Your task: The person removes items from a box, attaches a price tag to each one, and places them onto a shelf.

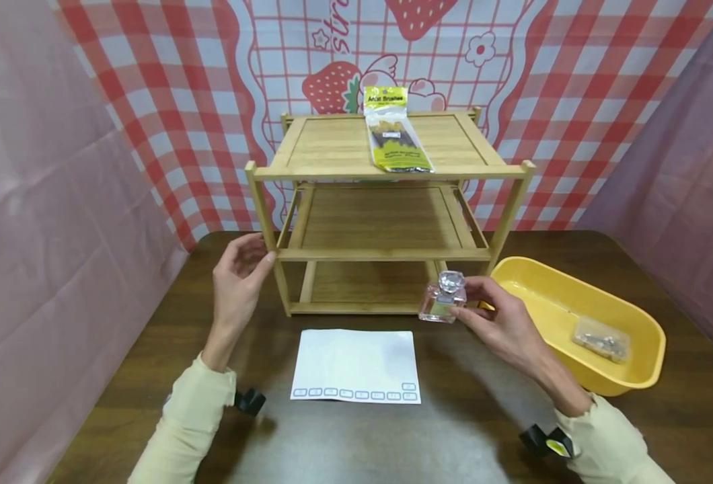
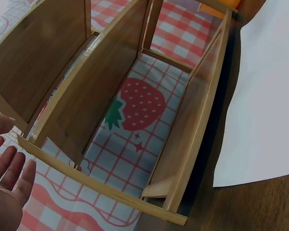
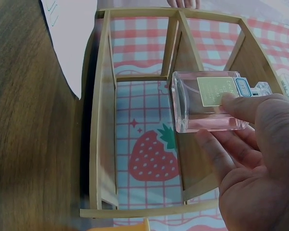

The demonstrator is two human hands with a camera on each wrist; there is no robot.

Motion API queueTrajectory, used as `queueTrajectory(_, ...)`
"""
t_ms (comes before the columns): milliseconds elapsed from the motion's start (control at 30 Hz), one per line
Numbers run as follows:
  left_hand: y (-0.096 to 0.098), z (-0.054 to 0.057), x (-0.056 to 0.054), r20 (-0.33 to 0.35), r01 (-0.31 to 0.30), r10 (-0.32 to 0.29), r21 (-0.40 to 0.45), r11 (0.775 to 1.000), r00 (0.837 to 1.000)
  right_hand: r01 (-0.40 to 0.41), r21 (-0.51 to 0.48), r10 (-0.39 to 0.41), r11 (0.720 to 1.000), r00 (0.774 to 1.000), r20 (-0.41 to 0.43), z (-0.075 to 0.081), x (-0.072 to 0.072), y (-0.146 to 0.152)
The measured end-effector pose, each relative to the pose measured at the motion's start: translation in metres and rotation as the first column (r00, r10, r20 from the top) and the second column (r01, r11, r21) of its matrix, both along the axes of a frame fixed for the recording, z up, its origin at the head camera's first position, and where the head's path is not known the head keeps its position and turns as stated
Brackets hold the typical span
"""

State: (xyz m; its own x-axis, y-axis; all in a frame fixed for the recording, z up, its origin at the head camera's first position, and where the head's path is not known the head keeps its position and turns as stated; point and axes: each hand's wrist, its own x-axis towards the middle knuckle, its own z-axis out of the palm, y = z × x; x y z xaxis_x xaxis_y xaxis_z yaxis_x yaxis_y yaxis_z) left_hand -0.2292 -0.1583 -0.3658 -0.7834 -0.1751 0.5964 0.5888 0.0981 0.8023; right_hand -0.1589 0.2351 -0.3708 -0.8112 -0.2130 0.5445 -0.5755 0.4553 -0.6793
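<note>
Between thumb and fingers, my right hand [image 1: 510, 329] holds a pink glass perfume bottle [image 1: 438, 304] with a clear faceted cap, in front of the lower right part of a three-tier wooden shelf [image 1: 387, 255]. The right wrist view shows the perfume bottle [image 3: 192, 113] with a pale label, pinched near its neck. My left hand [image 1: 238, 282] is at the shelf's left front post, thumb tip right at the wood. Its fingers [image 2: 9, 166] are loosely bent in the left wrist view and hold nothing.
A pack of artist brushes [image 1: 397, 144] lies on the top tier. A white sheet [image 1: 355, 363] with small printed boxes lies before the shelf. To the right, a yellow basin [image 1: 574, 282] contains a small clear box [image 1: 601, 339]. Checked cloth [image 1: 175, 87] hangs behind.
</note>
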Motion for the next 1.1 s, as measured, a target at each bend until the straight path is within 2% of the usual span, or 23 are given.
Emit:
queueTrajectory(200, -0.001, 0.001, -0.003, 0.016, 0.027, -0.027, -0.035, 0.999, 1.0, -0.009, -0.01, 0.009, 1.0, 1.0, 0.001, 0.001, -0.001, -0.004)
queueTrajectory(533, 0.0, 0.0, -0.008, 0.046, 0.044, -0.043, -0.04, 0.998, 0.998, -0.004, 0.013, 0.004, 1.0, 1.0, -0.002, 0.003, -0.002, -0.007)
queueTrajectory(867, 0.0, -0.004, -0.012, 0.033, 0.017, -0.015, -0.058, 0.998, 0.999, -0.015, 0.024, 0.015, 1.0, 1.0, -0.014, 0.006, -0.005, -0.01)
queueTrajectory(1100, 0.002, -0.007, -0.012, 0.011, -0.009, 0.01, -0.077, 0.997, 1.0, -0.018, 0.039, 0.018, 0.999, 1.0, 0.016, 0.015, -0.005, -0.014)
